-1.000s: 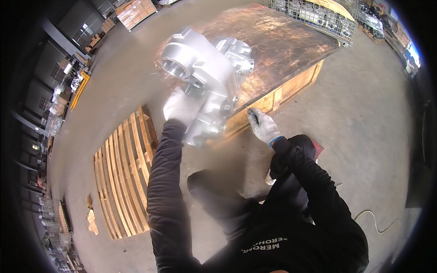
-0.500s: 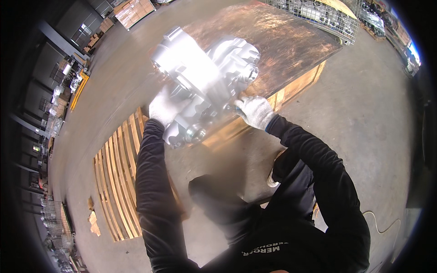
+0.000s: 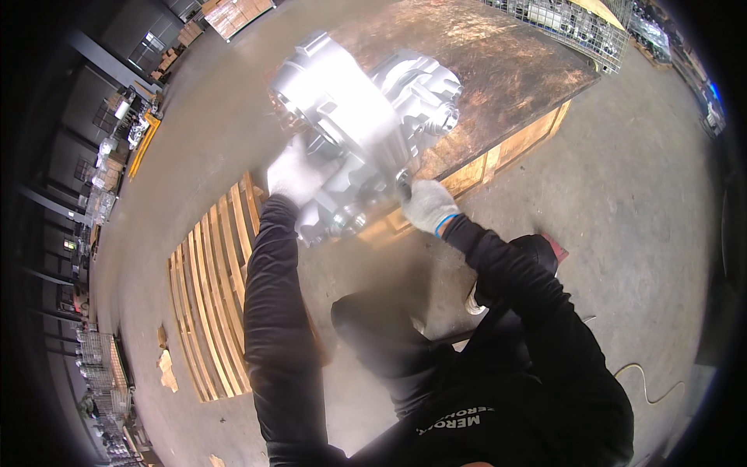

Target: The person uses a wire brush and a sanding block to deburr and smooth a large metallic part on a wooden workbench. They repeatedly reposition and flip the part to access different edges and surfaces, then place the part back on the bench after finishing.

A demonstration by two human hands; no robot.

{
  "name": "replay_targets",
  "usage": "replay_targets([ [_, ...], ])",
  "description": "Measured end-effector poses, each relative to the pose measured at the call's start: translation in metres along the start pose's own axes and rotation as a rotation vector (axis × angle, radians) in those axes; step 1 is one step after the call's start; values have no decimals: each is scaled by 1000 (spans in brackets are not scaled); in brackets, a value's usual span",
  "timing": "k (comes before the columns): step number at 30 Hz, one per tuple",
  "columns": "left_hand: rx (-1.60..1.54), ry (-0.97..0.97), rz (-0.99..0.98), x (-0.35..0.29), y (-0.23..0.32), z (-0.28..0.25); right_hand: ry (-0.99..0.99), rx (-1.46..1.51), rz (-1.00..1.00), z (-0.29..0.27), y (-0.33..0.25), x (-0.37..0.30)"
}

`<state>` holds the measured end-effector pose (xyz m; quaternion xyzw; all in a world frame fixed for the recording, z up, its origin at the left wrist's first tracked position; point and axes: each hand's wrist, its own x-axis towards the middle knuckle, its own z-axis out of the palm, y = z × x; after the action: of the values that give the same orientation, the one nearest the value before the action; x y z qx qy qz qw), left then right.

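A large silvery cast-metal gearbox [image 3: 354, 105], washed out by glare, rests at the near left part of a wooden crate's dark, scuffed top [image 3: 490, 58]. A toothed or ribbed round section [image 3: 416, 82] bulges on its right side. My left hand [image 3: 296, 175], in a whitish knit glove, grips the gearbox's near left side, its fingertips lost in blur. At the near right side, my gloved right hand [image 3: 430, 206] is closed, with its fingertips at a small dark round part [image 3: 403, 185]. Whether that part is loose or fixed to the gearbox, I cannot tell.
A slatted wooden pallet [image 3: 210, 292] lies on the floor to the left. Beyond the crate stands a wire-mesh cage [image 3: 572, 31] of metal parts. Stacked cartons [image 3: 233, 15] are far left, a thin pale hose [image 3: 644, 381] at lower right. My knees are close to the crate.
The whole view has shifted slightly. My right hand has drawn a little toward me along the gearbox's near right side, and the dark round part now shows at its fingertips. My left hand keeps its place.
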<state>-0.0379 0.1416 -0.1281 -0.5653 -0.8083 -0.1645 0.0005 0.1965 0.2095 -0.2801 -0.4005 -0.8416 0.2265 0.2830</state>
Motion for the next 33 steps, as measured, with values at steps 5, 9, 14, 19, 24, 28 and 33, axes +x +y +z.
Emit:
replay_targets([
  [5,-58,32,25,-2,-5,3,-187,-62,-63,-58,26,43],
  [9,-18,-9,-14,2,-8,3,-272,-60,64,-53,54,53],
  [14,16,-60,-33,-3,-1,-4,-264,157,281,-18,52,11],
  [19,20,-43,-39,-6,10,-10,-66,367,239,-6,-11,-18],
  [24,32,-38,-31,-11,11,-11,-64,308,272,-30,-45,-12],
  [28,96,5,5,-11,7,-10,-168,417,294,-52,-30,9],
  [33,69,-28,2,-7,-1,-7,-372,427,372,-72,13,39],
])
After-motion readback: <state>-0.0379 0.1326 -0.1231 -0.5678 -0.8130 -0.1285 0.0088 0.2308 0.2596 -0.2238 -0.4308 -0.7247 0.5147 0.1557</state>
